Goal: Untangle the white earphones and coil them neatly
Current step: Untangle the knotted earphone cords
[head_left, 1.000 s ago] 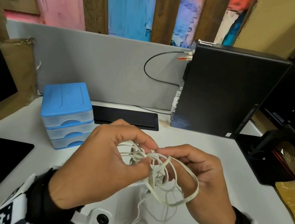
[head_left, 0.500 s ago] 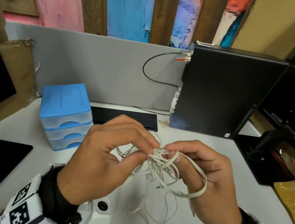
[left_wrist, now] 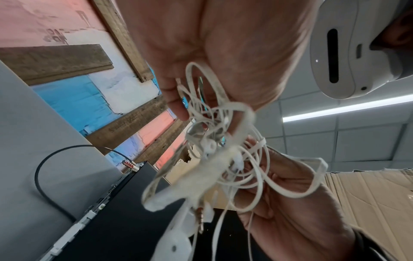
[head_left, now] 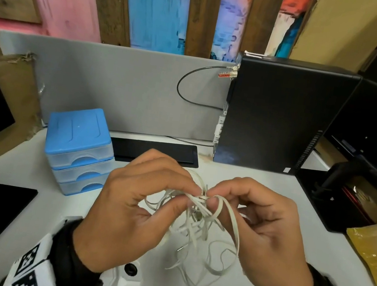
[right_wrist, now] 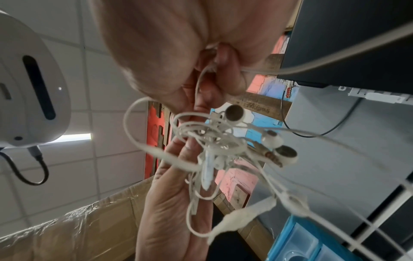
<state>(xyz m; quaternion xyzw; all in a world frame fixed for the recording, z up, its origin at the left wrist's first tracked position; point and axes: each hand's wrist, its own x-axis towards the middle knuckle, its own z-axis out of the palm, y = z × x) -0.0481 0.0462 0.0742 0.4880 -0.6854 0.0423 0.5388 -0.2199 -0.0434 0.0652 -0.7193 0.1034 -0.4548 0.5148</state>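
The tangled earphones (head_left: 198, 219) hang between both hands above the counter (head_left: 21, 168). The left hand (head_left: 134, 212) and right hand (head_left: 266, 236) each pinch cable at the knot's top, fingertips nearly touching. Loose loops droop below.

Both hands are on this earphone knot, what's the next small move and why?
Probably ease the hands apart a little to loosen the knot. The left hand and right hand pinch the earphones at one tight cluster, with loops hanging free below.
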